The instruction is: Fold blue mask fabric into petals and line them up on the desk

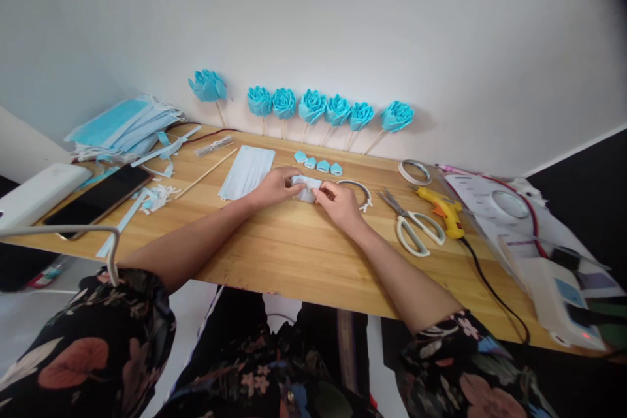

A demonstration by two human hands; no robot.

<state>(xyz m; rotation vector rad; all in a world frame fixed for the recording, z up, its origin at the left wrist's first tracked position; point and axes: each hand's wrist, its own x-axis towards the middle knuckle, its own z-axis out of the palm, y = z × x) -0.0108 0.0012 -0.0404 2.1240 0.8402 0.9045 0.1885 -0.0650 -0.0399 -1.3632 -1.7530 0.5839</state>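
The table [294, 255] is a warm honey-coloured wood with darker grain streaks. Along the far white wall stand paper roses [312, 106] in bright turquoise on pale wooden sticks, and four small folded pieces [318, 162] in the same turquoise lie before them. The piece of mask fabric [307, 187] between the hands is very pale blue, almost white, like the flat mask [247, 172] to its left. The mask stack [122, 124] far left is light blue with white edges. To the right, the scissors [414, 227] have cream handles and the glue gun [441, 208] is yellow with an orange trigger. The sleeves [98, 346] are black with red, white and pink flowers.
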